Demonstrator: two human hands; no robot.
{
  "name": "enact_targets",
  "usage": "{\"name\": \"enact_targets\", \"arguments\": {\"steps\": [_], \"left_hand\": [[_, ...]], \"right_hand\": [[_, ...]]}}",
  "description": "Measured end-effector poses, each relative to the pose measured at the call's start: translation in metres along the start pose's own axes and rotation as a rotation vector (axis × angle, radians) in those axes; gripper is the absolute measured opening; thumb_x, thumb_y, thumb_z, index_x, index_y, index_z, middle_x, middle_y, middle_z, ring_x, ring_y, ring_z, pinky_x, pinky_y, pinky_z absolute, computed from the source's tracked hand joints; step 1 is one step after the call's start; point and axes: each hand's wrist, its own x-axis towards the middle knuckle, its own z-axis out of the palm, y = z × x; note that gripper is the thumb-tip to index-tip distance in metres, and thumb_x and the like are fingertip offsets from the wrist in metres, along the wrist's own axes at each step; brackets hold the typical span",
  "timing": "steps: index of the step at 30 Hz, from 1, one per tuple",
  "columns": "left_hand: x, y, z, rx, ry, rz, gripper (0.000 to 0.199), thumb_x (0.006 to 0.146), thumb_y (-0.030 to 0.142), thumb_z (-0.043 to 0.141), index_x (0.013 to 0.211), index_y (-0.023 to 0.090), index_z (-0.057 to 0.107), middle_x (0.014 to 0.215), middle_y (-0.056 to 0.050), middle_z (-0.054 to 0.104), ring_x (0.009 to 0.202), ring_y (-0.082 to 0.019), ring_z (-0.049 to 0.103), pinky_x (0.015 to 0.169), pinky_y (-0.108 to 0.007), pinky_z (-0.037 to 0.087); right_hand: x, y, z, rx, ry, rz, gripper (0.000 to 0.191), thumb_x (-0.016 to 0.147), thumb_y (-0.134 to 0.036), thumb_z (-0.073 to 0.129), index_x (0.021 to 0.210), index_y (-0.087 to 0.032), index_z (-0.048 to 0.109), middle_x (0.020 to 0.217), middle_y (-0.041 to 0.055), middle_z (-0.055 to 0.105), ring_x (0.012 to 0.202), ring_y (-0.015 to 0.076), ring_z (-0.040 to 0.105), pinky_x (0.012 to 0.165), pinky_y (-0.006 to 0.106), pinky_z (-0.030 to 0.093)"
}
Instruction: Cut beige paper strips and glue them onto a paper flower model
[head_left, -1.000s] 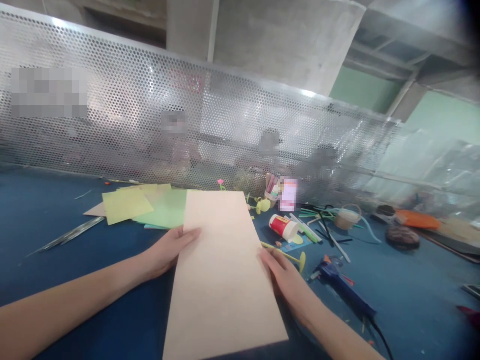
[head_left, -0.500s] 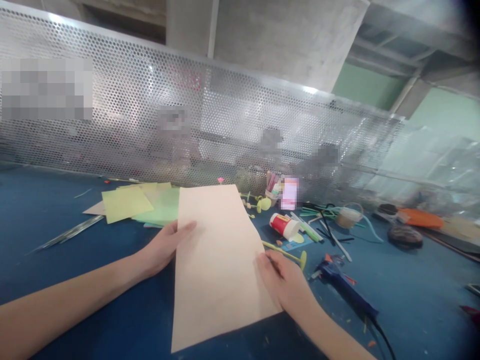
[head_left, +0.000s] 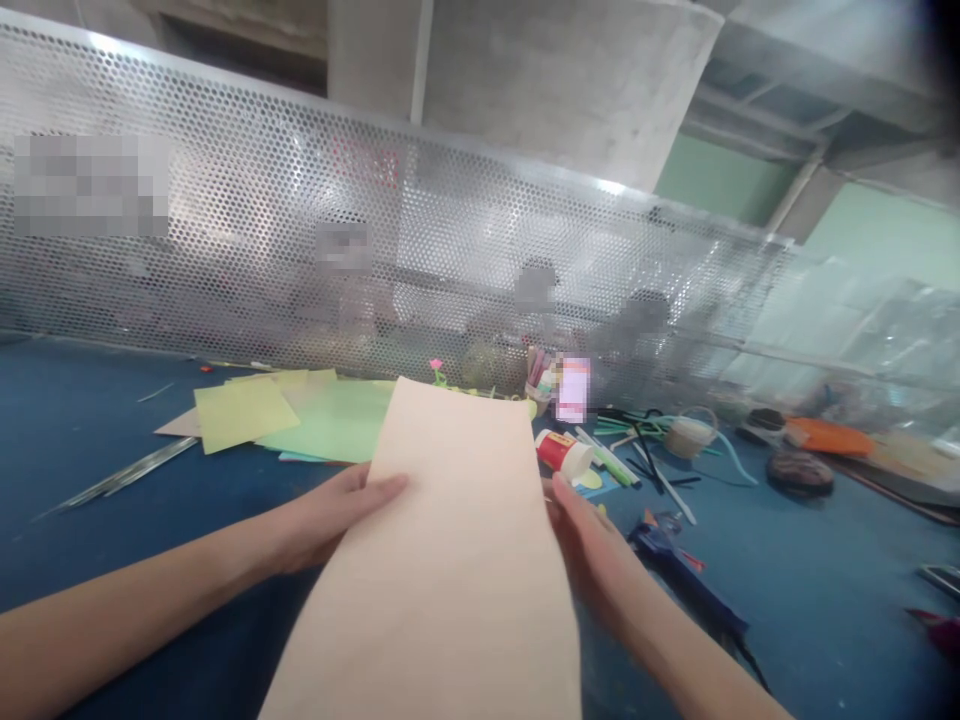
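A large pale cream sheet of paper (head_left: 457,560) rises toward me in a gentle bow, its near end running out of the bottom of the view. My left hand (head_left: 337,515) grips its left edge, thumb on top and fingers underneath. At the right edge my right hand (head_left: 589,530) is closed on the sheet, with its fingers partly hidden behind it. Behind the left hand lie green paper (head_left: 330,418) and yellow paper (head_left: 244,415). Beyond the right hand a red-and-white container (head_left: 562,455) lies on its side.
A blue glue gun (head_left: 686,580) lies to the right on the blue table (head_left: 825,600). Thin silvery strips (head_left: 131,475) are at left. A lit phone (head_left: 574,390), pipe cleaners (head_left: 664,465) and a small basket (head_left: 690,435) stand or lie farther back, before a perforated metal screen (head_left: 247,230).
The cream sheet has tipped up and come closer to me, now bending along its length. My right hand has turned and slid a little up and right along its edge.
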Motion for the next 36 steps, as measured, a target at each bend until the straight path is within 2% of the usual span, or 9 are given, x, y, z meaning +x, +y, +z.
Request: {"name": "enact_targets", "arguments": {"steps": [3, 6, 11, 15, 22, 26, 30, 34, 36], "left_hand": [[-0.002, -0.001, 0.000, 0.002, 0.030, -0.007, 0.040, 0.075, 0.042, 0.063, 0.109, 0.020, 0.061, 0.097, -0.008, 0.071, 0.087, -0.021, 0.067, 0.072, -0.028, 0.053], [-0.002, -0.004, -0.002, -0.002, 0.011, -0.008, 0.040, 0.077, 0.041, 0.062, 0.112, 0.021, 0.060, 0.105, -0.007, 0.069, 0.093, -0.021, 0.065, 0.078, -0.029, 0.052], [0.004, -0.012, -0.006, 0.115, -0.061, 0.039, 0.043, 0.079, 0.041, 0.059, 0.115, 0.017, 0.059, 0.109, -0.011, 0.066, 0.094, -0.023, 0.064, 0.080, -0.031, 0.050], [0.008, -0.016, -0.010, 0.125, -0.064, 0.053, 0.044, 0.079, 0.042, 0.059, 0.115, 0.017, 0.059, 0.108, -0.010, 0.067, 0.093, -0.023, 0.064, 0.083, -0.033, 0.048], [0.003, -0.015, -0.010, 0.122, -0.154, 0.006, 0.041, 0.079, 0.040, 0.059, 0.112, 0.017, 0.062, 0.105, -0.010, 0.068, 0.093, -0.022, 0.065, 0.079, -0.029, 0.049], [0.005, -0.017, -0.009, 0.129, -0.074, -0.004, 0.043, 0.077, 0.043, 0.060, 0.110, 0.016, 0.063, 0.103, -0.011, 0.069, 0.090, -0.024, 0.066, 0.077, -0.030, 0.051], [0.010, -0.013, -0.015, 0.095, 0.085, 0.024, 0.045, 0.072, 0.046, 0.064, 0.103, 0.014, 0.065, 0.098, -0.012, 0.070, 0.085, -0.025, 0.067, 0.072, -0.030, 0.053], [0.014, 0.003, -0.032, 0.014, 0.240, 0.084, 0.046, 0.068, 0.044, 0.068, 0.103, 0.016, 0.064, 0.097, -0.011, 0.071, 0.081, -0.025, 0.068, 0.070, -0.033, 0.054], [0.015, 0.014, -0.043, 0.014, 0.268, 0.090, 0.046, 0.068, 0.042, 0.069, 0.103, 0.014, 0.063, 0.090, -0.011, 0.072, 0.073, -0.025, 0.069, 0.067, -0.034, 0.055]], "right_hand": [[0.000, -0.002, -0.003, -0.024, 0.071, -0.052, 0.023, 0.075, -0.043, 0.063, 0.082, -0.021, 0.061, 0.051, -0.0056, 0.052, 0.041, 0.0085, 0.043, 0.044, 0.021, 0.038], [0.004, -0.002, -0.010, -0.221, 0.120, -0.105, 0.028, 0.074, -0.043, 0.063, 0.087, -0.020, 0.059, 0.050, -0.0072, 0.048, 0.040, 0.0074, 0.040, 0.040, 0.019, 0.035], [0.014, 0.006, -0.019, -0.492, 0.112, -0.125, 0.036, 0.075, -0.046, 0.057, 0.096, -0.017, 0.053, 0.045, -0.0087, 0.046, 0.035, 0.0078, 0.038, 0.035, 0.019, 0.031], [0.016, 0.013, -0.017, -0.532, 0.145, -0.123, 0.038, 0.077, -0.049, 0.052, 0.099, -0.019, 0.049, 0.041, -0.0094, 0.045, 0.032, 0.0087, 0.037, 0.033, 0.019, 0.029], [0.016, 0.018, -0.018, -0.509, 0.247, -0.163, 0.029, 0.080, -0.052, 0.047, 0.081, -0.023, 0.045, 0.041, -0.0095, 0.043, 0.033, 0.0091, 0.040, 0.033, 0.019, 0.031], [0.017, 0.021, -0.019, -0.540, 0.239, -0.168, 0.029, 0.080, -0.051, 0.048, 0.074, -0.024, 0.040, 0.038, -0.0099, 0.044, 0.032, 0.0106, 0.043, 0.034, 0.020, 0.034], [0.020, 0.012, -0.022, -0.425, 0.253, -0.166, 0.030, 0.080, -0.053, 0.045, 0.079, -0.023, 0.043, 0.047, -0.0061, 0.055, 0.035, 0.0125, 0.050, 0.034, 0.021, 0.038], [0.024, -0.012, -0.042, -0.356, 0.396, -0.281, 0.030, 0.078, -0.050, 0.050, 0.081, -0.021, 0.046, 0.062, -0.0007, 0.064, 0.043, 0.0117, 0.055, 0.040, 0.022, 0.043], [0.026, -0.023, -0.055, -0.521, 0.413, -0.336, 0.028, 0.080, -0.048, 0.046, 0.081, -0.021, 0.050, 0.067, 0.0019, 0.066, 0.048, 0.0127, 0.058, 0.045, 0.024, 0.047]]}}
